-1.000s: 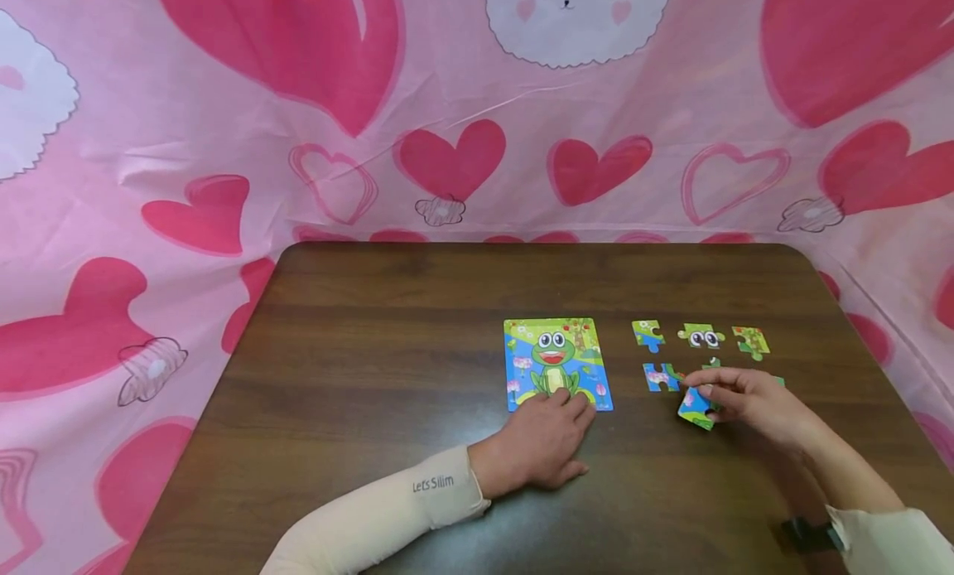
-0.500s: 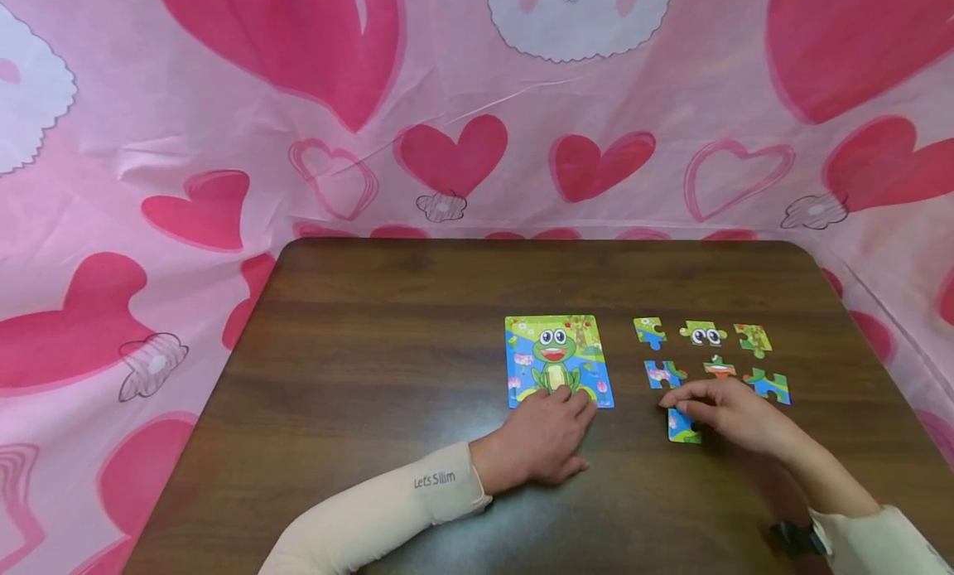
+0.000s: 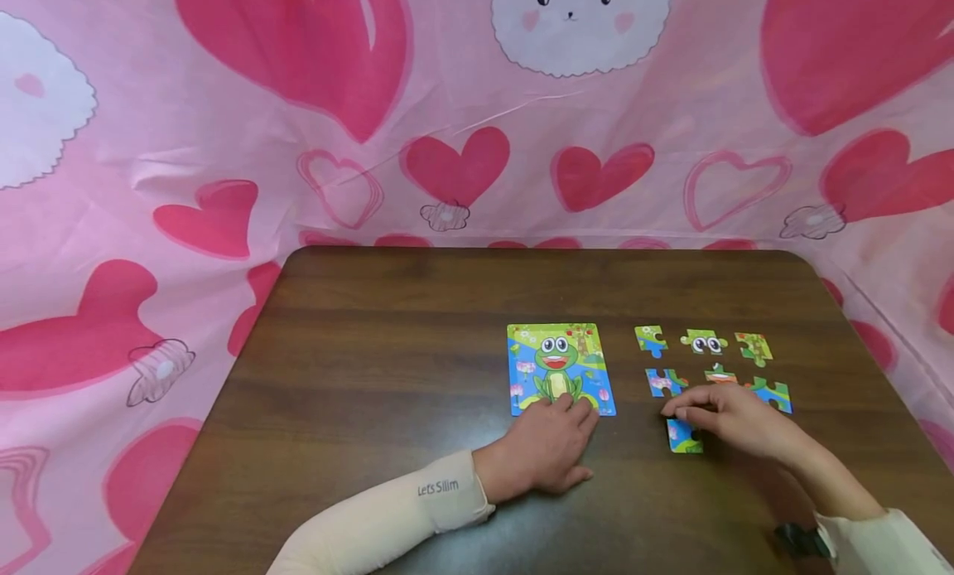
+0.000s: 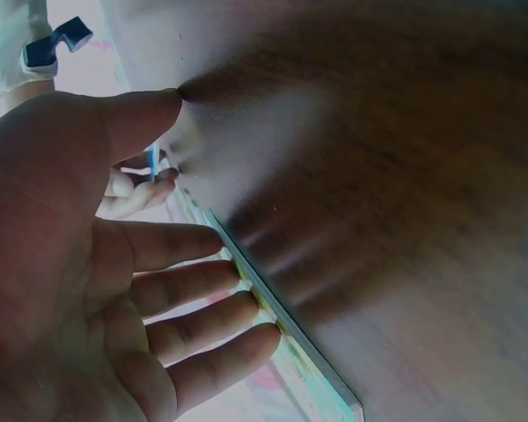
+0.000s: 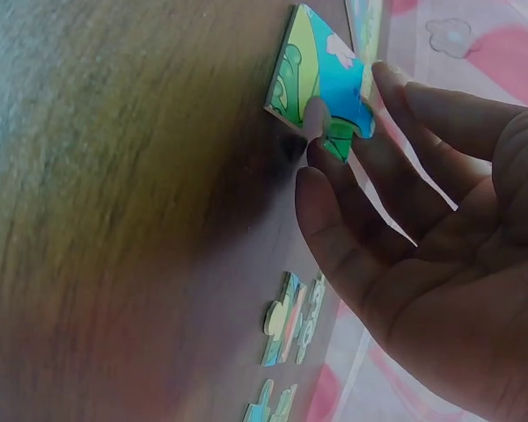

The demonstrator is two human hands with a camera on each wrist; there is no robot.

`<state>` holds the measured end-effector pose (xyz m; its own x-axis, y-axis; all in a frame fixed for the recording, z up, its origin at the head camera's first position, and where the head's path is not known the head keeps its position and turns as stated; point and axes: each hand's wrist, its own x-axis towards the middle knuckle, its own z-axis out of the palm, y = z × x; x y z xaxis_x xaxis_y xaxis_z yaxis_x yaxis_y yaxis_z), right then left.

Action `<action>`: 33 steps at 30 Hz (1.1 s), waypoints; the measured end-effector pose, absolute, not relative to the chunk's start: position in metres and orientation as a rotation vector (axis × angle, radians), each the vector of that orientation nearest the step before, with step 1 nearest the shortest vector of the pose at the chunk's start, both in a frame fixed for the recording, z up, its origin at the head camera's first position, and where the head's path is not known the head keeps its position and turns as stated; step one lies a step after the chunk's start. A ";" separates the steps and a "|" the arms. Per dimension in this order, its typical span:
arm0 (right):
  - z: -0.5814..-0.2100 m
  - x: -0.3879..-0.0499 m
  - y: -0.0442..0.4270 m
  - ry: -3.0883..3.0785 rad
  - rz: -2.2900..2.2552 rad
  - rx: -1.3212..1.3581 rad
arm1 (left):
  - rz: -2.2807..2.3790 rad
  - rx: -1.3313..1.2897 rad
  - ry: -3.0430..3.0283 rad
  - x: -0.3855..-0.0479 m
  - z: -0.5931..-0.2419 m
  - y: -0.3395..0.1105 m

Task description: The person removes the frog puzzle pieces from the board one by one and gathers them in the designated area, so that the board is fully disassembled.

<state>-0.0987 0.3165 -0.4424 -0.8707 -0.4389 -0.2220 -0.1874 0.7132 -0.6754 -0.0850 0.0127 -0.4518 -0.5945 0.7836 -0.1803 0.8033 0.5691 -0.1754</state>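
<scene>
My left hand [image 3: 542, 449] rests its fingertips on the near edge of a square frog picture board [image 3: 556, 364], fingers fairly straight. In the left wrist view those fingers [image 4: 202, 290] lie along the board's edge [image 4: 290, 330]. To the right, my right hand [image 3: 745, 422] pinches a blue and green corner puzzle piece [image 3: 683, 436] just above or on the table; which one I cannot tell. In the right wrist view, curled fingers surround this puzzle piece [image 5: 321, 70], and a fingertip overlaps it.
Loose puzzle pieces lie in two rows beyond the right hand: a flower piece [image 3: 651, 340], an eyes piece [image 3: 704, 341], a tree piece [image 3: 754, 347], a pink-flower piece [image 3: 662, 383], a mouth piece [image 3: 720, 376] and a blue-green piece [image 3: 775, 395]. A pink heart-patterned cloth [image 3: 447, 78] hangs behind the brown table [image 3: 387, 335].
The right hand has moved slightly left and toward the near side with the corner puzzle piece, which has turned straighter and sits below the rows. The left hand stays on the board.
</scene>
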 end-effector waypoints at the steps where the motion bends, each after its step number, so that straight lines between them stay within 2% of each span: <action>1: -0.443 -0.099 0.317 2.555 -0.954 -0.492 | -0.365 1.373 2.709 -0.085 -0.452 0.013; 6: -0.442 -0.101 0.323 2.581 -0.985 -0.513 | -0.371 1.374 2.718 -0.084 -0.452 0.012; 9: -0.439 -0.103 0.328 2.583 -1.028 -0.411 | -0.368 1.374 2.719 -0.084 -0.452 0.012; 13: -0.435 -0.108 0.335 2.499 -1.207 -0.250 | -0.370 1.386 2.726 -0.084 -0.452 0.012; 22: -0.443 -0.122 0.344 2.170 -1.672 -0.235 | -0.335 1.379 2.705 -0.085 -0.451 0.012; 33: -0.442 -0.137 0.315 1.975 -1.769 -0.218 | -0.417 1.336 2.750 -0.079 -0.451 0.018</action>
<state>-0.1365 0.3153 -0.4418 -0.8736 -0.4228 -0.2409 0.1930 0.1535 -0.9691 -0.0785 0.0176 -0.4510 -0.6238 0.7636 -0.1666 0.7787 0.5889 -0.2163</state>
